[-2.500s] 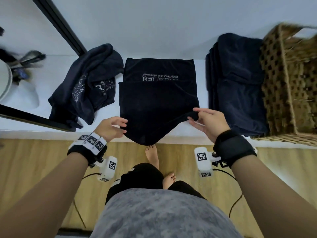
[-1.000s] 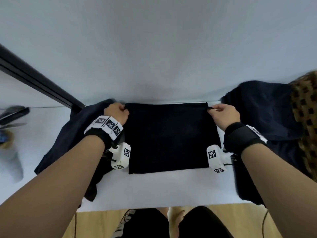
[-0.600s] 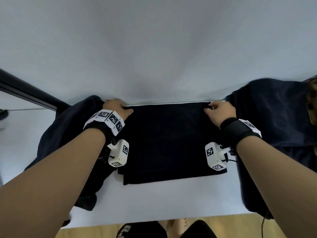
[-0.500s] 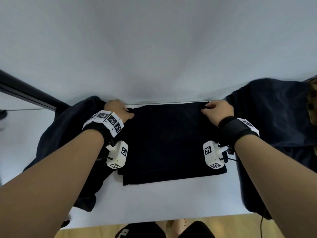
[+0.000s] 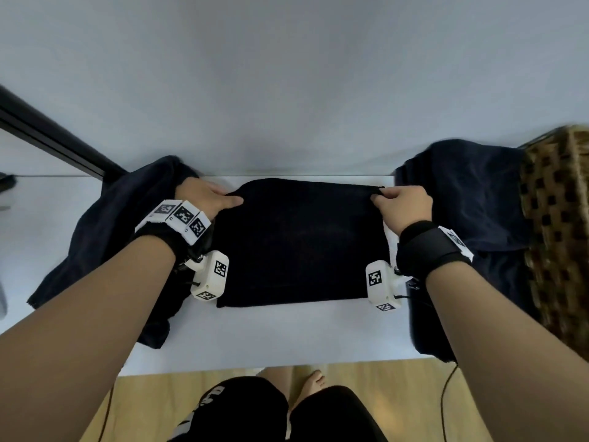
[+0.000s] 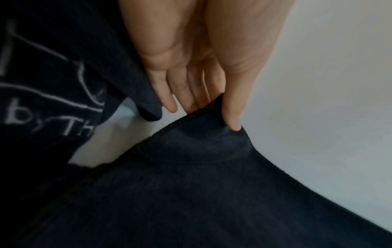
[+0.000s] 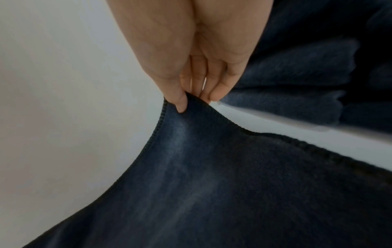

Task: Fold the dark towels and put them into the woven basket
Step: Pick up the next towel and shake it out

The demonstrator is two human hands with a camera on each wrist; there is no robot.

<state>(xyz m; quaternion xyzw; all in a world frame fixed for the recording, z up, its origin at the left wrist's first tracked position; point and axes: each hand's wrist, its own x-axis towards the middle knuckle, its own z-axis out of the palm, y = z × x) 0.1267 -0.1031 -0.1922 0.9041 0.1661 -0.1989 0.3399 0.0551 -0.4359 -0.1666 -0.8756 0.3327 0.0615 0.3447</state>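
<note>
Both hands are pinching the towel (image 5: 296, 244) by its far corners, left hand (image 5: 204, 199) and right hand (image 5: 403, 205); crumpled pile (image 5: 108, 237) sitting left, folded stack (image 5: 471, 199) and basket (image 5: 561, 224) crowding right.

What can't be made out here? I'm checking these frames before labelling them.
- Basket: head view, cut off by the right edge and blurred; its inside does not show.
- Left pile: head view, partly behind the left hand; print cropped in the left wrist view.
- Towel: layer count unreadable, too dark.
- Right stack: partly behind the right hand.
</note>
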